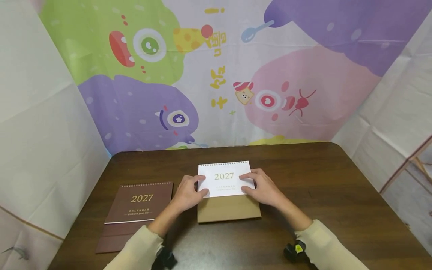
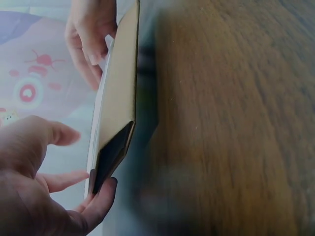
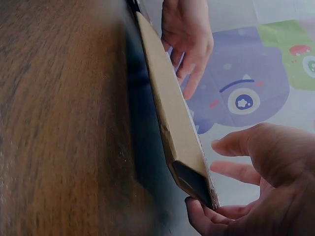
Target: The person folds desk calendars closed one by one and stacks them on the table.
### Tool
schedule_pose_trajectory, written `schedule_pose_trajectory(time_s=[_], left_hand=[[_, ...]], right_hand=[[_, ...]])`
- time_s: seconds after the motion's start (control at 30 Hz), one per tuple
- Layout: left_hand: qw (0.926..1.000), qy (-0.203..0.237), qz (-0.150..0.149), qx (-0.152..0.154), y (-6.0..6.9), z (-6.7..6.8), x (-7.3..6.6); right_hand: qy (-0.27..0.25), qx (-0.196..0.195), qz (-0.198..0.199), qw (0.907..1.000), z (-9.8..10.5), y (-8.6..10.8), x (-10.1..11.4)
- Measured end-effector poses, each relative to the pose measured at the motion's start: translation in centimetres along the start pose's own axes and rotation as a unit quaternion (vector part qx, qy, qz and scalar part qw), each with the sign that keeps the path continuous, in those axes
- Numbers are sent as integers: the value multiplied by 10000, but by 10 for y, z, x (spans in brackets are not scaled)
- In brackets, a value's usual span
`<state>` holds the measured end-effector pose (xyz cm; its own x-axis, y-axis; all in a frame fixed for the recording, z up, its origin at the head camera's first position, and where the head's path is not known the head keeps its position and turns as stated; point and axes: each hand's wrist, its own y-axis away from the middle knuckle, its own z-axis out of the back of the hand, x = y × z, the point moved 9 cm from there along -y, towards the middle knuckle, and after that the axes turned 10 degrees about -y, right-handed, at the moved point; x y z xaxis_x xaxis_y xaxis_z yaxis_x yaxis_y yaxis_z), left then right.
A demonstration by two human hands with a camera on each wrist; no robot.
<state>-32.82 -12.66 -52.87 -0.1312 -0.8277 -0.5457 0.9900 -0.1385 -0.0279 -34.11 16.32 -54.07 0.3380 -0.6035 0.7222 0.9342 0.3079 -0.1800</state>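
Observation:
A white desk calendar (image 1: 224, 182) marked 2027 stands in the middle of the head view, its spiral binding along the top and its tan cardboard stand (image 1: 228, 209) showing below the page. My left hand (image 1: 189, 192) holds its left side, and my right hand (image 1: 264, 188) holds the right side. In the head view, a thumb and forefinger of each hand lie over the page's front edges. Both wrist views show the stand (image 2: 118, 83) from its end, with fingertips (image 3: 199, 216) curled at its dark open side.
On the left of the brown wooden table (image 1: 320, 187) lies a maroon 2027 calendar (image 1: 138, 204), close to my left forearm. A cartoon-printed cloth (image 1: 216, 127) hangs behind the table's far edge, with pale cloth at both sides.

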Motion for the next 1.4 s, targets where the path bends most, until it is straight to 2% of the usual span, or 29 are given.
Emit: schedule_pose_trajectory(time_s=[0.13,0.23,0.33,0.4,0.5,0.57,0.63,0.77,0.9,1.13,1.23,1.4], left_hand=[[9997,222,-4,31,2,6,3],[9998,214,-7,-9,7,12,3],[9999,102,54,-45,12,19,5],[9999,36,74,-74,15,23,7],[9999,-68,6,-121,17,29,12],[9998,-83,-37,-154,18,32,18],[9997,-61,-97,-213,17,35,25],[9993,-41,-230,-307,14,37,43],[9992,-103,-271,-291,8,36,67],[9993,-244,-142,-264,15,44,87],[9993,-248,-97,-260,18,47,97],[9991,-298,21,-300,22,55,110]], right_hand=[[-33,25,89,10000,-4,-2,3],[-111,44,134,9998,-7,-1,10],[-397,128,129,9990,-7,4,31],[-533,85,306,9981,-9,8,42],[-780,102,299,9965,-8,14,65],[-843,20,432,9955,-11,14,70],[-965,28,274,9949,-13,14,78],[-732,-24,207,9971,-33,6,62],[-665,181,-2,9976,-52,-2,49],[-736,233,96,9970,-60,1,76],[-609,317,146,9975,-73,-6,69],[-664,448,99,9967,-88,-11,72]])
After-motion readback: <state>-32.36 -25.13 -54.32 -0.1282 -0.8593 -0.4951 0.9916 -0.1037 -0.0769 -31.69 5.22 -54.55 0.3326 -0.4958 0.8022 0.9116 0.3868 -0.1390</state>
